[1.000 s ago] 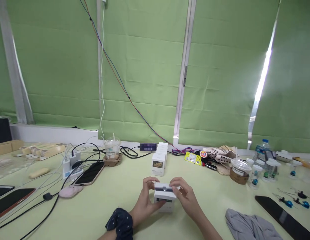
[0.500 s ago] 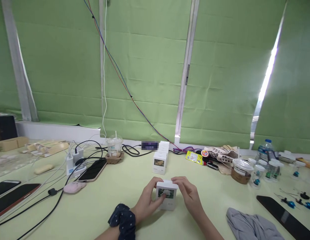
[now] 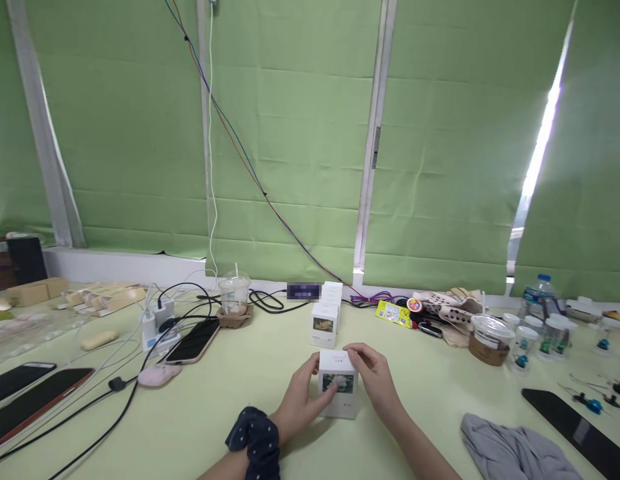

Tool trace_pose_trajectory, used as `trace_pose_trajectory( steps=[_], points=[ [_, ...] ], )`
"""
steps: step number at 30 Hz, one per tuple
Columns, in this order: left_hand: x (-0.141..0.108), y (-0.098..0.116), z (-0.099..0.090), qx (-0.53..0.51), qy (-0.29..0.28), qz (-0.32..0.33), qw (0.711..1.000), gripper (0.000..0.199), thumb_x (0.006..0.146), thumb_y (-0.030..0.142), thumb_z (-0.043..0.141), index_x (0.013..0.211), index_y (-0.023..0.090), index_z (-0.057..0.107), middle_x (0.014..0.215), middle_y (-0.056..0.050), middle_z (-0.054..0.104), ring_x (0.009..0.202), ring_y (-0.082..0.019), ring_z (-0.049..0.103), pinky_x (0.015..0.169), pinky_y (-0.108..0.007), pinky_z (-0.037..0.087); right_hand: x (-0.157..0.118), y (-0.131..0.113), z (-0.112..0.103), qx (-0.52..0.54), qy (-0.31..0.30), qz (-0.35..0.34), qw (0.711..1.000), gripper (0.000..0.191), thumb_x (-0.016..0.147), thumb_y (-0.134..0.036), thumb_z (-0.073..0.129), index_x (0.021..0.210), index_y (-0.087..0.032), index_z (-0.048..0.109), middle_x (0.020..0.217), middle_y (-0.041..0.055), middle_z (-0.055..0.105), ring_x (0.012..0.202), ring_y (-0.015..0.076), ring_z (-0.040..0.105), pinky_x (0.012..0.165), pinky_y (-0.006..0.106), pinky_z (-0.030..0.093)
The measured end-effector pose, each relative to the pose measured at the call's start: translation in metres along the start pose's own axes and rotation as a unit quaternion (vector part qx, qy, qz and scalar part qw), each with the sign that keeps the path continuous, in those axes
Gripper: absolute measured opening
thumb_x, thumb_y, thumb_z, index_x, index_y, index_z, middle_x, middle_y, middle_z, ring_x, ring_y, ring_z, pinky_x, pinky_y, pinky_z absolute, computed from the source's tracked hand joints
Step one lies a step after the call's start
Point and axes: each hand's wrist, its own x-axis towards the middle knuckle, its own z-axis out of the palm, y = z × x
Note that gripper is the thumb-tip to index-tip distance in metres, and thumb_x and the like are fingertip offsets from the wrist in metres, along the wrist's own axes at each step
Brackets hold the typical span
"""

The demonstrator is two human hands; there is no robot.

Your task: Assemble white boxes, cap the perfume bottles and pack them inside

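A small white cardboard box (image 3: 346,408) with a white-flower picture on its front stands upright on the table before me. My left hand (image 3: 304,399) grips it from the left, with the thumb across the picture. At the upper right, my right hand (image 3: 374,379) has its fingers on the top edge and side of the box. The box's top is down flat, with small print on it. Behind it is a row of similar white boxes (image 3: 323,337), the front one bearing a yellow-flower picture.
At left lie phones (image 3: 194,340), a power strip (image 3: 160,339) with cables and a pink case (image 3: 159,375). A plastic cup (image 3: 235,297) stands behind them. At right are a grey cloth (image 3: 515,448), a black slab (image 3: 575,427), a lidded tub (image 3: 489,341) and several small jars (image 3: 523,350).
The box's lid, which stuck out a little over the front, now sits flush with its printed top showing. My right fingers have moved onto the box's top right edge. The view has shifted slightly.
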Motion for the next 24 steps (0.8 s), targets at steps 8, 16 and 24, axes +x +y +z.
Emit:
trace_pose_trajectory(
  steps=[8,16,24],
  points=[
    [-0.0014,-0.0033,0.0021,0.003,-0.006,-0.014,1.0,0.034,0.082,0.023,0.061,0.115,0.022,0.051,0.105,-0.004,0.067,0.092,-0.021,0.06,0.081,-0.033,0.047,-0.0008,0.003,0.0003,0.03,0.022,0.022,0.999,0.031,0.074,-0.048,0.069,0.076,-0.017,0.073,0.079,0.0067,0.07,0.077,0.0221,0.06,0.067,0.03,0.047],
    [-0.0017,0.0037,0.0023,-0.01,0.021,0.011,1.0,0.028,0.081,0.022,0.062,0.108,0.022,0.057,0.104,-0.005,0.065,0.095,-0.022,0.059,0.083,-0.035,0.048,-0.0005,0.0076,0.0006,0.097,0.018,0.088,0.991,0.028,0.067,-0.044,0.074,0.068,-0.017,0.073,0.071,0.0041,0.067,0.068,0.0185,0.057,0.059,0.027,0.044],
    [-0.0026,0.0,0.0051,0.017,0.078,0.042,0.996,0.028,0.075,0.021,0.069,0.1,0.023,0.059,0.101,-0.005,0.061,0.095,-0.023,0.058,0.079,-0.034,0.049,0.0002,0.0052,-0.0012,0.1,0.009,0.101,0.99,0.027,0.065,-0.044,0.075,0.068,-0.017,0.074,0.068,0.0033,0.069,0.065,0.0179,0.057,0.057,0.027,0.043]
  ],
)
